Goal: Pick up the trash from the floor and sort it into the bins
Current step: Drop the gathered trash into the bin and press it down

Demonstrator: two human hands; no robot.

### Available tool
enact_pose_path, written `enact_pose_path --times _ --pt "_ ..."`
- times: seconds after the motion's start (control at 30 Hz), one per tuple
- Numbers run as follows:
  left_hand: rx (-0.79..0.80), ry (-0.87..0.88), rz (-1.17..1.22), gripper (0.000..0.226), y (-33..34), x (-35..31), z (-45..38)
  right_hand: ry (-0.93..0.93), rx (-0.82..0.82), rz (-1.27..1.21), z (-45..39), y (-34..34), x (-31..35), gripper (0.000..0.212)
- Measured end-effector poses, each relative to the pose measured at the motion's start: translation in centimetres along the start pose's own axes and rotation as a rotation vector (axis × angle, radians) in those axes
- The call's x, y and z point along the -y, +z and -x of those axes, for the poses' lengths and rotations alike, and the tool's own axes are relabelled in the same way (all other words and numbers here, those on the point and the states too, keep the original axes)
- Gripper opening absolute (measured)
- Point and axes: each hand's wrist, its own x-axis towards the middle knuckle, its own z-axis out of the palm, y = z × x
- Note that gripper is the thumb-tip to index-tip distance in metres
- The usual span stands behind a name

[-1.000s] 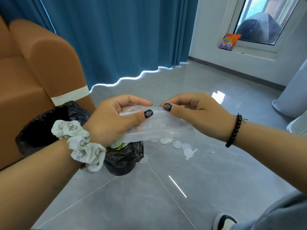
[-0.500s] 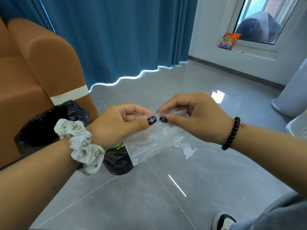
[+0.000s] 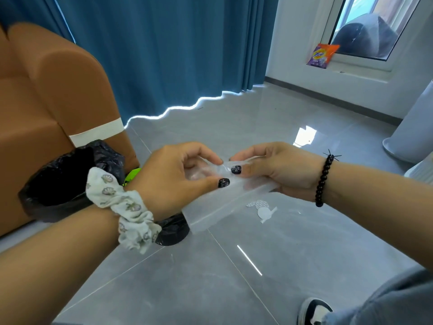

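Note:
I hold a clear plastic bag (image 3: pixel 210 209) in front of me with both hands. My left hand (image 3: pixel 173 177) pinches its top edge between thumb and fingers. My right hand (image 3: pixel 278 170) pinches the same edge just to the right, thumbs almost touching. The bag hangs down and to the left over the floor. Several small round white paper pieces (image 3: pixel 261 207) lie on the grey floor just beyond the bag. A bin lined with a black bag (image 3: pixel 63 177) stands at the left beside the sofa. A second black-lined bin (image 3: pixel 173 231) is mostly hidden behind my left wrist.
An orange sofa (image 3: pixel 46 102) fills the left side, blue curtains (image 3: pixel 175 48) hang behind. A detergent packet (image 3: pixel 322 55) sits on the window sill. A white cylinder (image 3: pixel 412 132) stands at the right. My shoe (image 3: pixel 314 310) is at the bottom right.
My hands have drawn slightly apart along the bag's top edge and the bag has swung lower to the left. Something green now shows in the bin behind my left wrist.

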Motion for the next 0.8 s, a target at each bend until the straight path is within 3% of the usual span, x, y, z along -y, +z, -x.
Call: enact_pose_path --times 0.3,0.33,0.43,0.53,0.67,0.8 --pt "0.123 -0.237 0.087 0.080 0.8 0.6 0.0 -0.189 -0.124 -0.136 -0.3 0.4 -0.2 0.019" --pt "0.154 -0.285 0.127 0.077 0.9 0.4 0.1 -0.206 -0.130 -0.117 -0.4 0.5 -0.4 0.019" --pt "0.245 -0.496 0.501 0.038 0.8 -0.1 0.1 -0.255 -0.183 0.026 -0.9 0.9 -1.2 0.024" --pt "0.287 -0.652 0.880 0.039 0.5 -0.1 -0.1 -0.274 -0.220 0.064 -1.7 0.8 -1.8 0.026" --pt "0.182 -0.669 0.838 0.018 1.5 1.5 -0.4 -0.259 -0.236 0.105 -2.9 0.7 -2.7 0.027" --pt "0.097 -0.683 0.644 0.025 1.7 3.9 -1.4 -0.198 -0.228 0.155 -4.0 1.1 -3.9 0.023"
